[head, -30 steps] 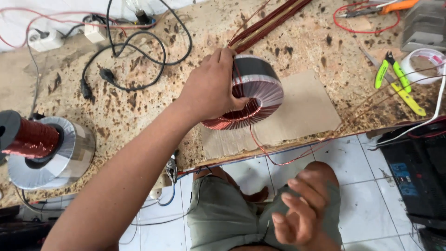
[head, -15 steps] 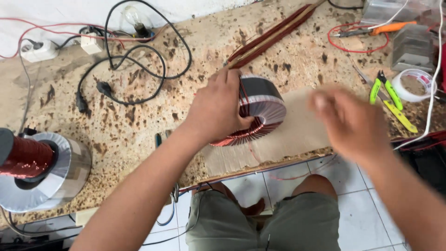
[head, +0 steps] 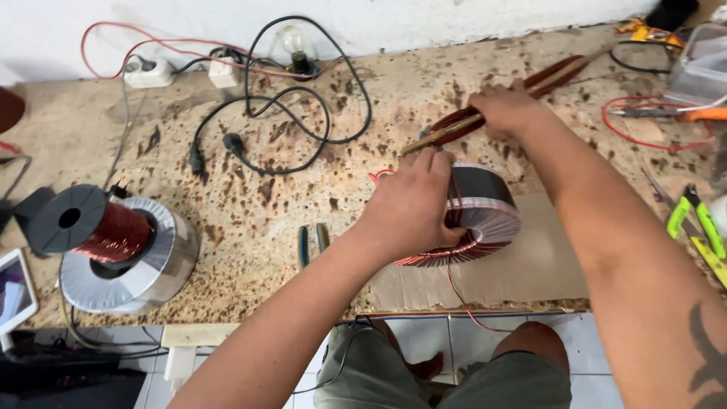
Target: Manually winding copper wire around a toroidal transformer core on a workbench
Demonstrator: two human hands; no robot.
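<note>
The speckled worktop (head: 318,189) spans the frame from left to right. At centre right, on a cardboard sheet (head: 530,265), stands the toroidal coil (head: 485,216), part wound in copper wire, tilted on its edge. Your left hand (head: 413,208) covers its left face, grip wrapped around the rim. Your right hand (head: 503,110), upper right of centre, has its grip closed on the long winding shuttle (head: 560,74), loaded with copper wire and lying diagonally towards the upper right. At far left a wire spool (head: 98,227) sits on a silver-taped toroid (head: 144,273). Blue-handled pliers (head: 312,244) lie just left of your left wrist.
</note>
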